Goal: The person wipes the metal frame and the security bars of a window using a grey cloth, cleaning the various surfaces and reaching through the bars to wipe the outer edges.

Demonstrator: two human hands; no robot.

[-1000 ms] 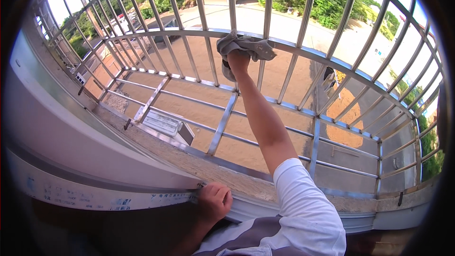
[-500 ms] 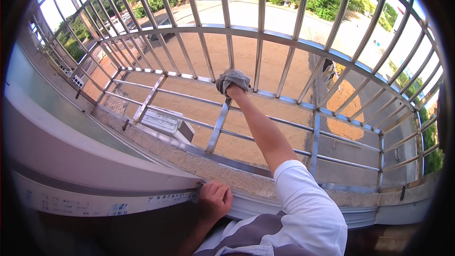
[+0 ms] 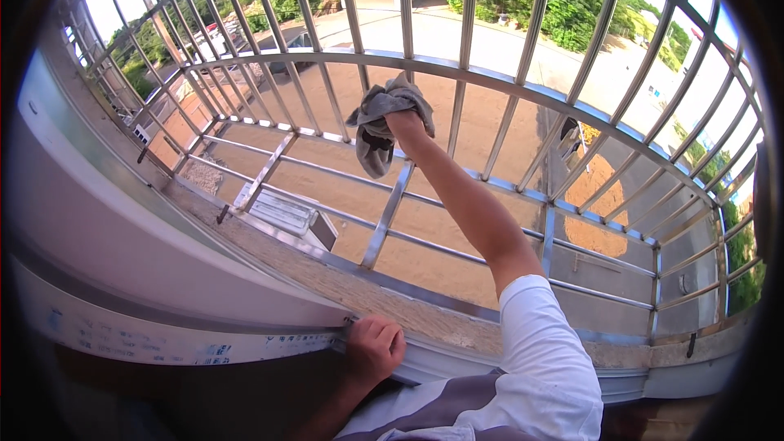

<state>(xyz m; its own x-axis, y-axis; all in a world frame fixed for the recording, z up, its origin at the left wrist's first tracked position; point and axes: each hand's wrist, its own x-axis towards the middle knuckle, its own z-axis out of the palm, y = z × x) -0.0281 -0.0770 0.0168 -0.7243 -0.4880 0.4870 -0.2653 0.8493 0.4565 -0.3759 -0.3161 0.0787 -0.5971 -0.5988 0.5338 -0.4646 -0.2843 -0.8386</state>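
Observation:
My right arm reaches out through the window, and my right hand (image 3: 406,125) is closed on a crumpled grey cloth (image 3: 374,114). The cloth is pressed around an upright bar of the metal window guard (image 3: 392,59), just below its middle rail. It covers most of my fingers, and a loose end hangs down. Close to my body, my left hand (image 3: 377,345) is curled on the end of the pale window sash frame (image 3: 204,294), fingers bent and knuckles up.
Cross bars form the guard's floor, with a flat metal strut (image 3: 387,216) beneath my right arm. A rough concrete ledge (image 3: 441,318) runs outside the window track. Far below lie sandy ground (image 3: 482,147), a white boxy unit (image 3: 282,216) and an orange-brown heap (image 3: 596,204).
My right hand has moved up the bar with the cloth, from the lower rail toward the middle rail. More of the cloth now hangs loose. My left hand stays on the sash frame.

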